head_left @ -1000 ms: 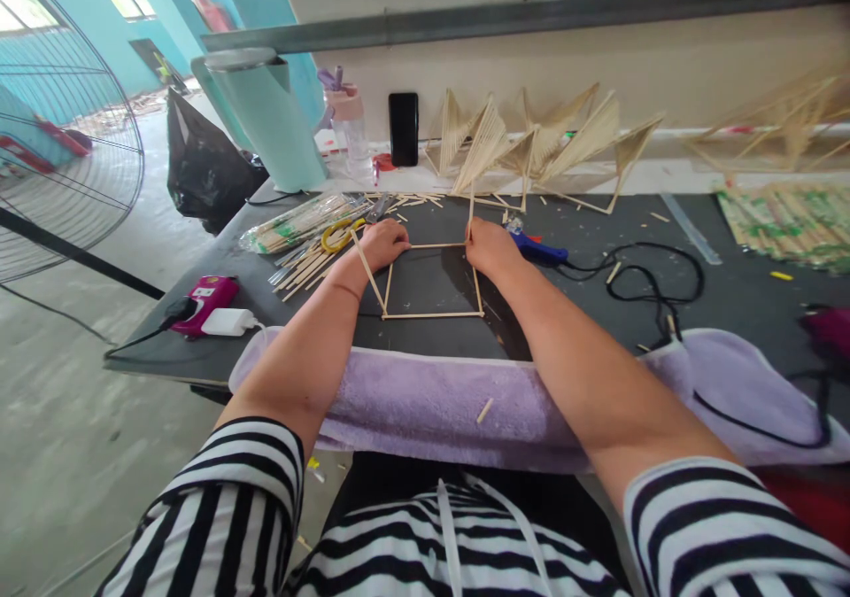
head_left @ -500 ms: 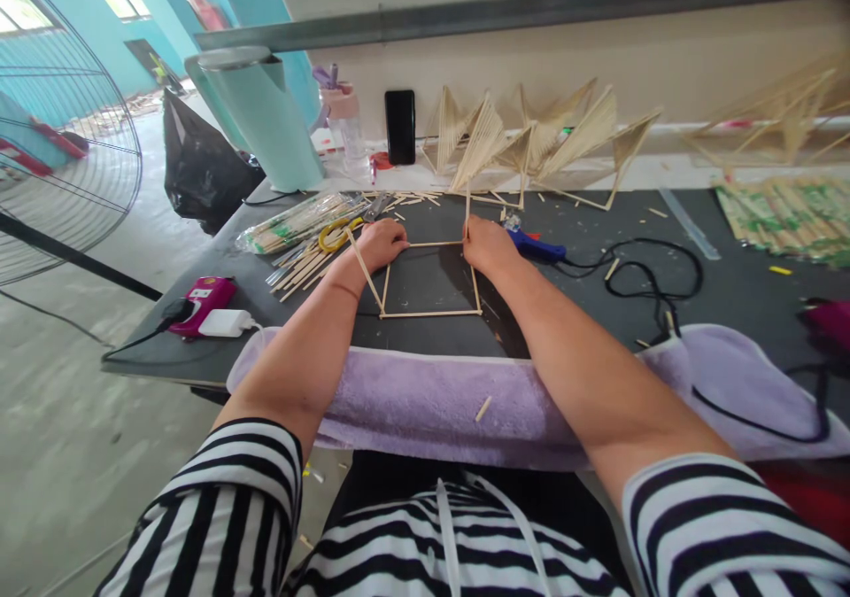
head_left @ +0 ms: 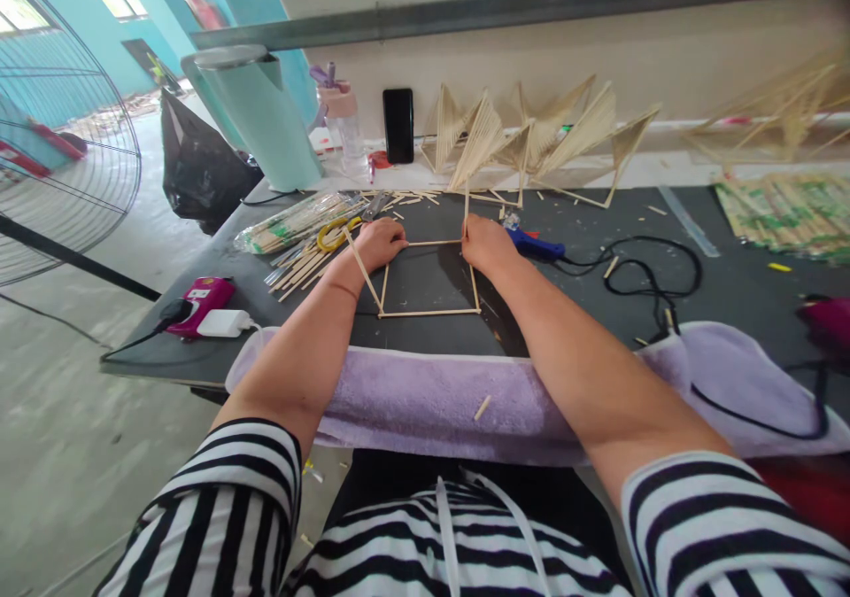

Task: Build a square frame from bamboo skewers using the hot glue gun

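Landmark: square frame of thin pale wooden sticks [head_left: 430, 280], flat on dark grey table [head_left: 730, 287].
Nearest, in front of frame: lilac towel [head_left: 425, 402] along table edge, both forearms resting on it.
Left hand [head_left: 380, 243] at frame's far-left corner, grip closed, pinching slanted stick there.
Right hand [head_left: 487, 244] at far-right corner, grip closed on upright stick.
Right of frame: blue glue gun [head_left: 537, 246].
Left of frame: yellow-handled scissors [head_left: 334, 233].
Beyond frame: fan-shaped stick models [head_left: 544, 141].

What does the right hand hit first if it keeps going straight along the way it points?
Probably the finished stick fans at the table's back edge; the right hand points away from the person toward them. Depth unclear.
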{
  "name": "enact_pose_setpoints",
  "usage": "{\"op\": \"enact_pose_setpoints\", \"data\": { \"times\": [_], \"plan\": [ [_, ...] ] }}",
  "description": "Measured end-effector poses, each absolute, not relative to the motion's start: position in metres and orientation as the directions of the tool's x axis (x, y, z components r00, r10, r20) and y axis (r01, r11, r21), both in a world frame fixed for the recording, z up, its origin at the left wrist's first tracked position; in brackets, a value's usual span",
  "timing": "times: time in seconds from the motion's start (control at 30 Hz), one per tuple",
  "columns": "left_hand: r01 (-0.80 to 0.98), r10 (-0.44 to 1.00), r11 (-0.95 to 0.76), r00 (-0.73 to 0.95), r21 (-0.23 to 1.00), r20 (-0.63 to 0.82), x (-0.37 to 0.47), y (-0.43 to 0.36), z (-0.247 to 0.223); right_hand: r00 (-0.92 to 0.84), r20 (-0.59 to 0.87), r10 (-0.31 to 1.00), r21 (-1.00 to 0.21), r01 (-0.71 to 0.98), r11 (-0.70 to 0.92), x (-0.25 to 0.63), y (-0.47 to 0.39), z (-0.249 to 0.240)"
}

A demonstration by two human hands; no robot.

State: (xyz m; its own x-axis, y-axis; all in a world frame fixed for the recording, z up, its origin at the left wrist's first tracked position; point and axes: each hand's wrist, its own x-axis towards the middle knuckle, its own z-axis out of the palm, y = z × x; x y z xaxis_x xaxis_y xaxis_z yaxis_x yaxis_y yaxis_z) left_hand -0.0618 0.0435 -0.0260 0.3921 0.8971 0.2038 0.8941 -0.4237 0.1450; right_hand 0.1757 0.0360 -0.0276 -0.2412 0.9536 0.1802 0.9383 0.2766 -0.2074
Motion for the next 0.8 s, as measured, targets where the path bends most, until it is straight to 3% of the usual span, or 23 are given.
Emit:
{"op": "enact_pose_setpoints", "data": {
  "times": [0.8],
  "plan": [
    [0.894, 0.898, -0.422, 0.388, 0.152, 0.209, -0.0619, 0.0436, -0.0265, -0.257, 0.210, 0.943, -0.204, 0.932, 0.299, 0.1765, 0.0363, -0.0292]
  ]
}}
